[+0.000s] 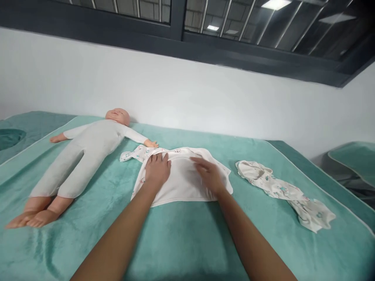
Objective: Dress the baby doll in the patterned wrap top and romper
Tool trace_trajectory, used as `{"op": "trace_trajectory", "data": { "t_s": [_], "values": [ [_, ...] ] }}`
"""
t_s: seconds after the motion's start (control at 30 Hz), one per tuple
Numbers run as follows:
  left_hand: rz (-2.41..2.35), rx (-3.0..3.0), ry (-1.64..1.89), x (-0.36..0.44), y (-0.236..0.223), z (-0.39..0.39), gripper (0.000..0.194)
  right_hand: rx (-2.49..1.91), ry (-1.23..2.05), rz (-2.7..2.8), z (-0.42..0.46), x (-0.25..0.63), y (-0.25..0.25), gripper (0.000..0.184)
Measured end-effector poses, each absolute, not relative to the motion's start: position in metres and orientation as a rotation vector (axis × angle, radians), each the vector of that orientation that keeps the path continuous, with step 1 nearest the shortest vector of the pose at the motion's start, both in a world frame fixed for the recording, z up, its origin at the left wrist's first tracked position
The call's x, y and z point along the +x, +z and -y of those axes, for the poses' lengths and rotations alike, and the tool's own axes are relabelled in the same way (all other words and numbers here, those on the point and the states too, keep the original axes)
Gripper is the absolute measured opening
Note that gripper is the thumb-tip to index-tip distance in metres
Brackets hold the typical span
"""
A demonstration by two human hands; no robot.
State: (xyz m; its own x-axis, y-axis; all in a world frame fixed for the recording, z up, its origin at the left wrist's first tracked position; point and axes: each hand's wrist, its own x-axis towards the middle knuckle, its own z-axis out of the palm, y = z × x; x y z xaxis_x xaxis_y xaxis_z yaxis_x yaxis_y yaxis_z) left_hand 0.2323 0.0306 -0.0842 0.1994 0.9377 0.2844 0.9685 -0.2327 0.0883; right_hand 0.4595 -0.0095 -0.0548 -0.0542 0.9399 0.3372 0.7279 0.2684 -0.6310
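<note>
evidently, a small white garment (184, 183) lay mostly opened out, with its edges still uneven

the garment was on the green blanket (181, 238), in front of the person and between the doll (93, 136) and a bunched printed cloth (281, 187). its broad pale panel was largely flat, and a small mark showed near the far edge. that much looked done. what seemed unfinished was the outline: a printed sleeve (136, 153) stuck out crookedly on the left, close to the doll's hand, and the right side was folded and rumpled.

the left hand (158, 170) lay palm down on the panel's left part, its fingers extended and close together, pinching nothing that could be seen. the right hand (209, 175) was over the right part, fingers stretched out and loosely apart, blurred; whether it pressed the fabric could not be told.

the doll lay on its back in a pale bodysuit (96, 134), arms out, its head near the wall (181, 97). the printed cloth lay apart on the right, twisted and unsmoothed, so it looked untouched by any flattening. barred windows (234, 19) were above the wall.
</note>
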Motion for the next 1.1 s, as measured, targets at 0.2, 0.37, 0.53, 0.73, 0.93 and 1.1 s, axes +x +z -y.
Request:
{"op": "trace_trajectory", "data": {
  "t_s": [0.2,0.37,0.53,0.73,0.93,1.1],
  "values": [
    [1.922,-2.355,-0.462,0.234,-0.090,-0.034,0.055,-2.075,0.180,1.512,0.022,0.551,-0.052,0.033],
    [1.917,-2.327,-0.517,0.234,-0.089,-0.034,0.056,-2.012,0.273,1.618,0.009,0.580,-0.059,0.027],
    [1.892,-2.344,-0.506,0.235,-0.083,-0.030,0.055,-2.011,0.016,1.335,-0.023,0.602,-0.050,0.037],
    [1.949,-2.365,-1.008,0.238,-0.077,-0.027,0.042,-1.702,-0.141,1.487,-0.006,0.560,-0.059,0.032],
    [2.168,-1.938,-1.440,0.202,-0.065,-0.018,0.036,-1.324,0.077,1.832,0.022,0.526,-0.065,0.024],
    [2.455,-1.610,-1.405,0.139,-0.060,-0.003,0.050,-1.382,0.090,1.775,0.025,0.527,-0.063,0.027]
  ]
}}
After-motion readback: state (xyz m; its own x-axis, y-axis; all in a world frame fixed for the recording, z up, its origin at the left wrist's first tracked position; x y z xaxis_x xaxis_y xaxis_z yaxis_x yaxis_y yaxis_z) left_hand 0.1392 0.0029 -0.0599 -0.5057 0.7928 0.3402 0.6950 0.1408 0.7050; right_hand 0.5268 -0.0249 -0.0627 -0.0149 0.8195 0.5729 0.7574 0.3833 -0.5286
